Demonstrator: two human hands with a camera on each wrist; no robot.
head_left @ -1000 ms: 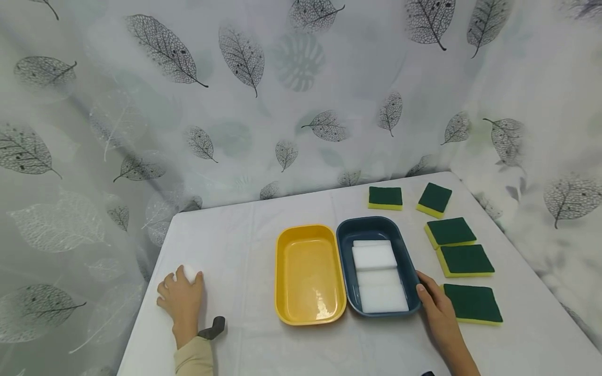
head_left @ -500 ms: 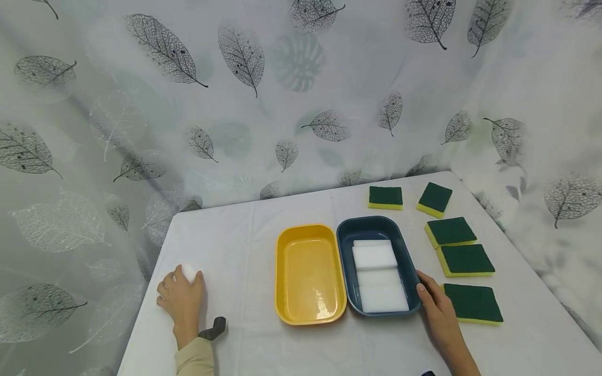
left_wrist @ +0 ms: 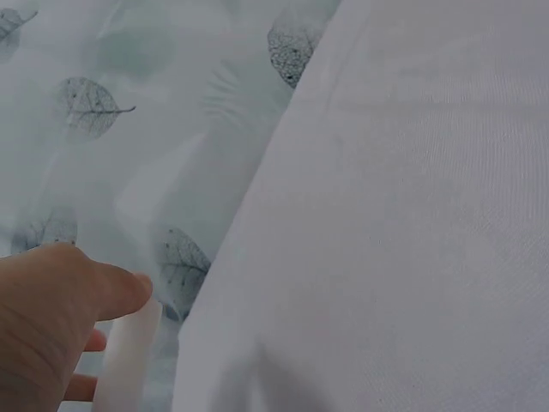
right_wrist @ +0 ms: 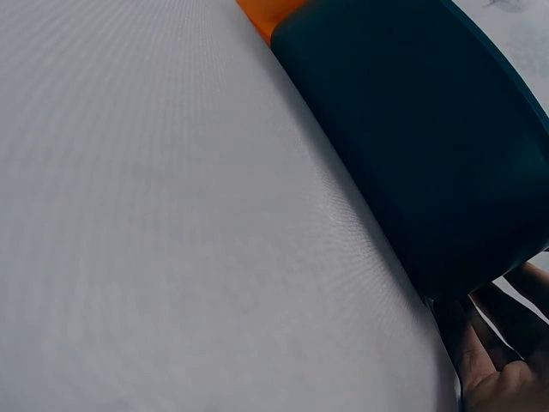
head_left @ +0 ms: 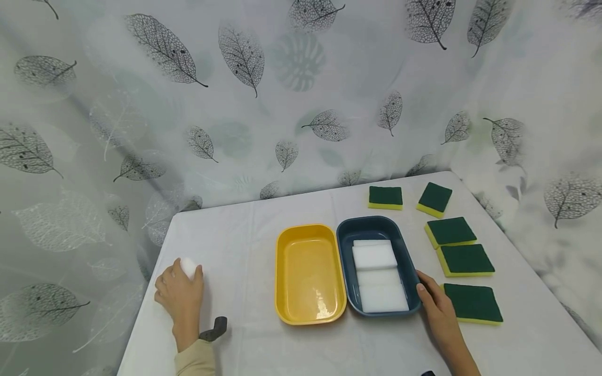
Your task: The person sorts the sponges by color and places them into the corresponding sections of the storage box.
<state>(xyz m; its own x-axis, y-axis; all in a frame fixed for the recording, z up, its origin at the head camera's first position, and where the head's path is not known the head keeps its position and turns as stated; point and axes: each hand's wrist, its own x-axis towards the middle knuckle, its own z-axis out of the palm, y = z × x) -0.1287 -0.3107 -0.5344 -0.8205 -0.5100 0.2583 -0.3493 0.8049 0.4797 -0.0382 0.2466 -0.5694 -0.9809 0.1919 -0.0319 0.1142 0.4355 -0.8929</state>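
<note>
At the left of the table, my left hand (head_left: 178, 292) pinches a white sponge (head_left: 188, 267) between thumb and fingers. The left wrist view shows this sponge (left_wrist: 129, 352) as a pale upright strip beside the thumb, its lower part cut off by the frame. My right hand (head_left: 439, 310) touches the outer right side of a dark blue tray (head_left: 369, 224), fingers fairly straight against its wall. In the right wrist view those fingers (right_wrist: 506, 318) meet the tray's corner. Several white sponges (head_left: 374, 257) lie overlapping inside the blue tray.
A yellow tray (head_left: 310, 277) with nothing in it stands directly left of the blue one. Several green-and-yellow scouring sponges (head_left: 465, 259) lie along the right side and back of the white-covered table (head_left: 244, 334). A leaf-patterned curtain (head_left: 301, 104) hangs behind.
My left hand has shifted slightly up and to the left in the head view, and more of the white sponge shows in its grip. The right hand and both trays have stayed still.
</note>
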